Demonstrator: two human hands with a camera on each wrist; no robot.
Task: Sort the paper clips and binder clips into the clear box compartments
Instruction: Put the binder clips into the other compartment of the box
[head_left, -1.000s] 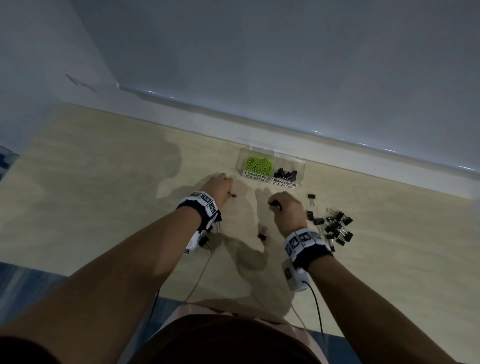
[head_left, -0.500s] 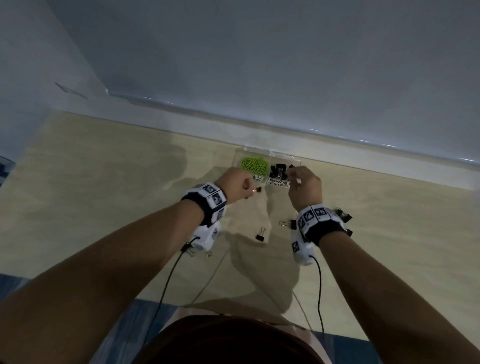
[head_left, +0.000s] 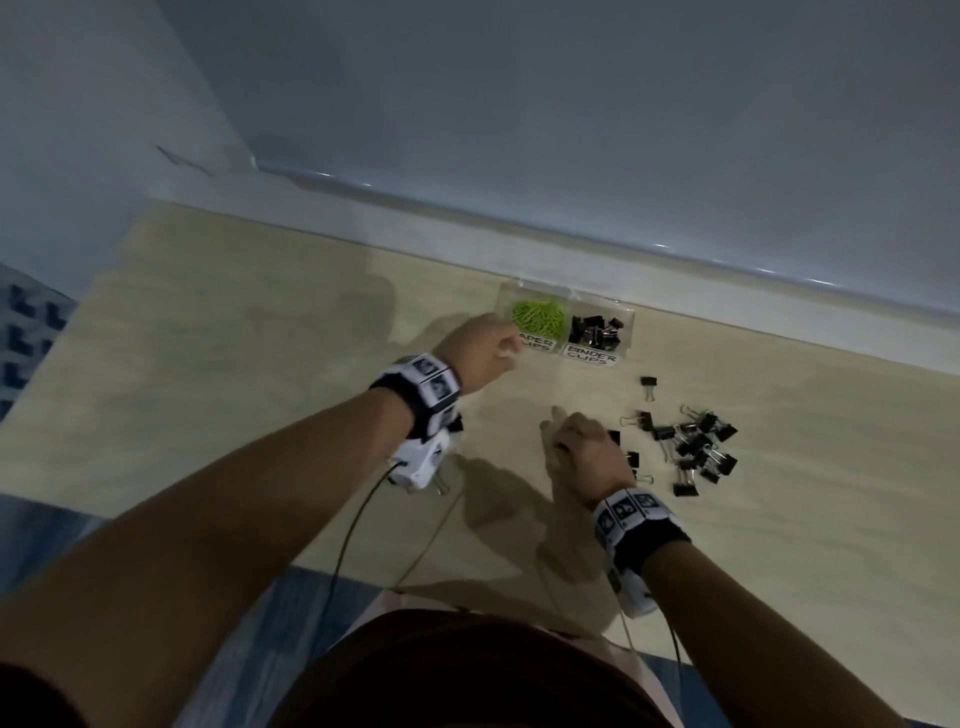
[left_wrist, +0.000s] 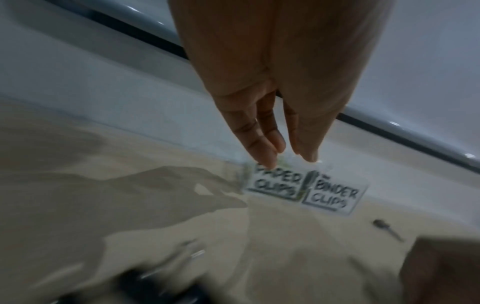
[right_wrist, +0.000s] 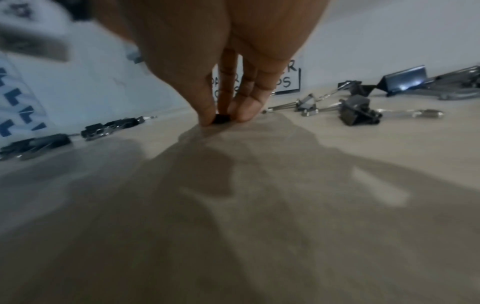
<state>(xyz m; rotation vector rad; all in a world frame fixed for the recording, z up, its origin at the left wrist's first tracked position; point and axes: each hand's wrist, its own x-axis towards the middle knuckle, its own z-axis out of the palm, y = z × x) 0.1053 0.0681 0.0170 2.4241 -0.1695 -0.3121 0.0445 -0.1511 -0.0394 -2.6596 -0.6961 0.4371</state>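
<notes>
Lime-green paper clips (head_left: 539, 316) in clear box (head_left: 566, 289), black binder clips (head_left: 595, 330) beside them, white labels (left_wrist: 329, 196) with black lettering, black loose binder clips (head_left: 698, 448) with silver handles, beige wood-grain floor (head_left: 260, 364), black-and-white patterned wristbands (head_left: 423, 382).

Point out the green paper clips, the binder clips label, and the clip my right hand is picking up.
green paper clips (head_left: 538, 316), head view, middle of the heap in the left compartment.
binder clips label (left_wrist: 335, 197), left wrist view, middle of the lettering.
black binder clip (right_wrist: 221, 118), right wrist view, black body between the right hand's fingertips.
</notes>
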